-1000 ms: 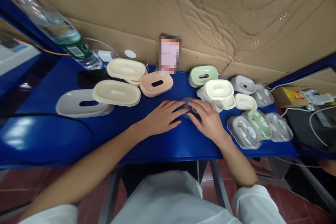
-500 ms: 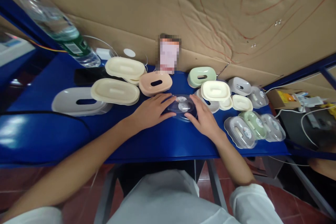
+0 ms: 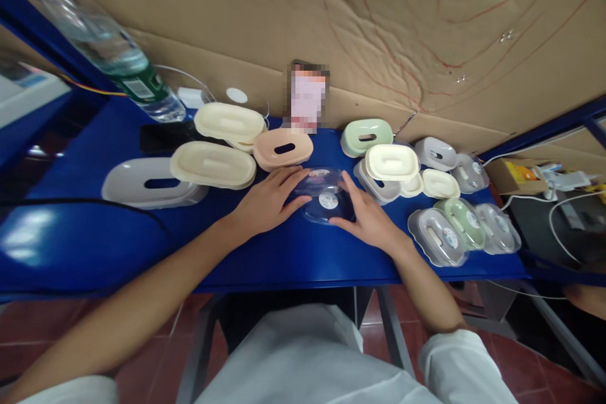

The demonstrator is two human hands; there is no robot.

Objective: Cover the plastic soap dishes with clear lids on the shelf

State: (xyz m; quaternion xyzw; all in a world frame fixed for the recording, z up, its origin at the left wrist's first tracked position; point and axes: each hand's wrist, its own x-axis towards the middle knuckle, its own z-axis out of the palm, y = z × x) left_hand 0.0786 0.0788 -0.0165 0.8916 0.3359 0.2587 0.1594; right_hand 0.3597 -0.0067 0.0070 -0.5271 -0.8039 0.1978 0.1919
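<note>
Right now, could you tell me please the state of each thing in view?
Clear plastic, labelled, touched from both sides.
Left hand, touching it, grip unclear.
Right hand, touching it, grip unclear.
Phone, propped up, lit.
Bottle, capped.
Pink box, uncovered.
Rear green box, uncovered.
Front green box, covered.
</note>
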